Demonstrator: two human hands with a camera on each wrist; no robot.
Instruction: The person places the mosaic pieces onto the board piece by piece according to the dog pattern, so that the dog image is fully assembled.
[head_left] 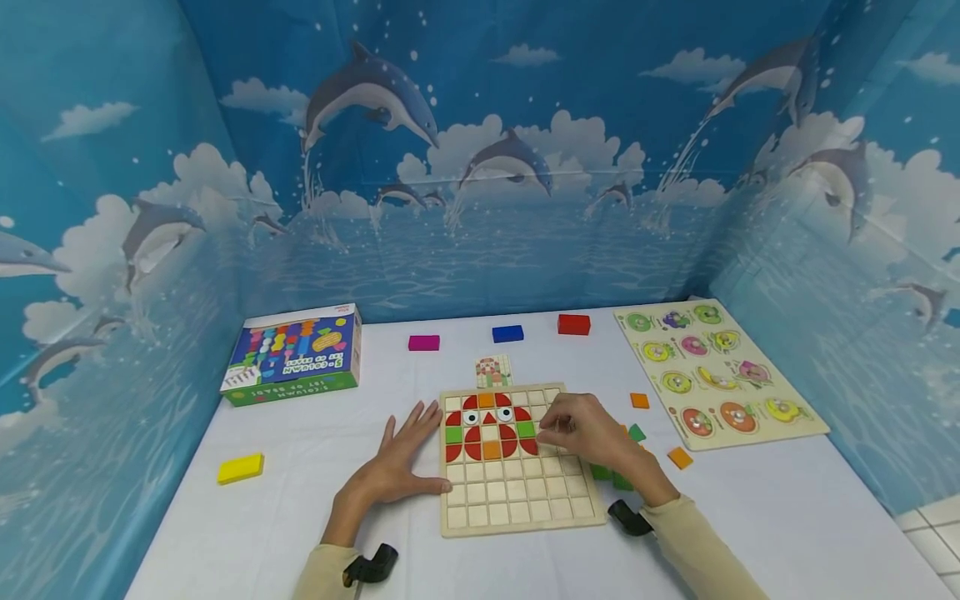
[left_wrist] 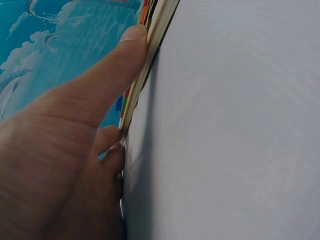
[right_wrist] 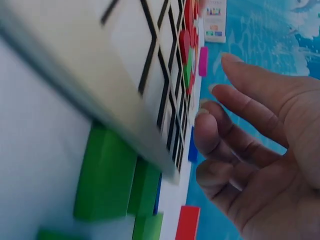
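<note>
- Dolphin-and-cloud printed backdrop walls surround a white desk (head_left: 750,517).
- Wooden grid puzzle board (head_left: 517,492) lies centred, with glossy red, green and orange tiles forming an owl face in its upper rows.
- Left hand (head_left: 401,462) lies flat, fingers straight, thumb against the board's left edge.
- Right hand (head_left: 588,433) hovers over the board's right side, fingers loosely bent; nothing visibly pinched.
- Toy box (head_left: 294,354), upside down, reads "5-COLUMN".
</note>
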